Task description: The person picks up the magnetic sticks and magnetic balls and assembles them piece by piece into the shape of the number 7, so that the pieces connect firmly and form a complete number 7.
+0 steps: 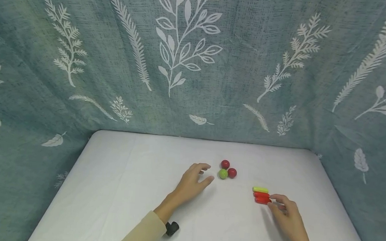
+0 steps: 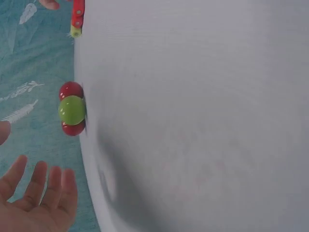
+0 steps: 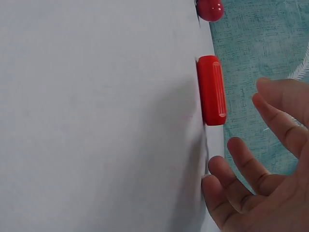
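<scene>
On the white table, two red balls (image 1: pixel 225 164) and one green ball (image 1: pixel 223 174) stand grouped together, touching or nearly so. My left hand (image 1: pixel 190 185) hovers just left of them with its fingers loosely bent and nothing in its grasp. To the right lie two short red plastic cylinders (image 1: pixel 262 200) and a yellow-green one (image 1: pixel 260 190), side by side in a row. Beside their right ends is my right hand (image 1: pixel 286 216). Its fingers (image 3: pixel 222 174) are spread and half bent, and they hold nothing in the right wrist view; the near red cylinder rests apart from them.
The white tabletop (image 1: pixel 125 190) has a rounded far edge against a green leaf-patterned curtain (image 1: pixel 187 105). Black wrist gear (image 1: pixel 172 228) shows at the left wrist, and a beige sleeve (image 1: pixel 146 230) covers that forearm.
</scene>
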{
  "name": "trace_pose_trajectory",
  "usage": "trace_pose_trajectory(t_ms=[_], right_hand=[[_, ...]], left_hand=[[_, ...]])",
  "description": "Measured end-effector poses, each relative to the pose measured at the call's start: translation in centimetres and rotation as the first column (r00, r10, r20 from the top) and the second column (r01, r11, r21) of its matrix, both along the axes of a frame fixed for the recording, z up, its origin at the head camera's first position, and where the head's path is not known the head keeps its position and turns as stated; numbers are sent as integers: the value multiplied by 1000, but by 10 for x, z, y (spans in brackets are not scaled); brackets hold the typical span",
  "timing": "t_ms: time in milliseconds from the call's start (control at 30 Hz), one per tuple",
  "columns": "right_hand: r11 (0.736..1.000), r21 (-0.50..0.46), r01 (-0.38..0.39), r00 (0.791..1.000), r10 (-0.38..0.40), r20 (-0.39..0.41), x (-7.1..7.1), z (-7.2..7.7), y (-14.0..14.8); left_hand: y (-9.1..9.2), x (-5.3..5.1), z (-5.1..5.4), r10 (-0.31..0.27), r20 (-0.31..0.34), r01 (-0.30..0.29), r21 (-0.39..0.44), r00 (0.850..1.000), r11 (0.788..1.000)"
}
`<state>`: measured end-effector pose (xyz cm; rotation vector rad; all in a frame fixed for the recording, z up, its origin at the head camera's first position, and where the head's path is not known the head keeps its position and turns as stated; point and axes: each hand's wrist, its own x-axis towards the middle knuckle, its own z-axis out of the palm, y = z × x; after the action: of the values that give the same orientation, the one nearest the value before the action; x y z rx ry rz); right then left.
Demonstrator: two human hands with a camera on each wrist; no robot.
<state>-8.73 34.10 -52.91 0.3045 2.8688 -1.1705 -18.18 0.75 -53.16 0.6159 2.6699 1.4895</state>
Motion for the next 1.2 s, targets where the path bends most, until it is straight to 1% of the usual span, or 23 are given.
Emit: trace_pose_trajectory(t_ms=[100,267,333,500,633,733,967,1200], right_hand=[[999,-4,31,999,-31,36,-2,-3,-1],[997,17,72,996,-72,44,-4,-9,-1],[997,16,77,996,-77,50,-4,-11,-1],[997,5,74,996,-74,54,-6,-14,0],[997,8,75,996,-76,44,-7,-16,-1],[997,12,78,996,-79,36,-7,-18,-1],[998,24,60,998,-60,-4,-9,-21,-1],[997,27,76,997,-77,3,-8,-25,0]], left_hand=[[11,-7,-5,7,43,-8,26,999,1000],[29,-19,-17,37,121,-43,52,992,998],[34,-23,-21,44,140,-52,54,989,997],[44,-30,-25,36,174,-49,66,984,997],[50,-33,-27,43,202,-55,55,978,997],[53,-34,-28,51,201,-58,29,978,998],[56,-35,-29,43,162,-42,-5,986,999],[58,-33,-28,50,150,-47,-22,987,999]])
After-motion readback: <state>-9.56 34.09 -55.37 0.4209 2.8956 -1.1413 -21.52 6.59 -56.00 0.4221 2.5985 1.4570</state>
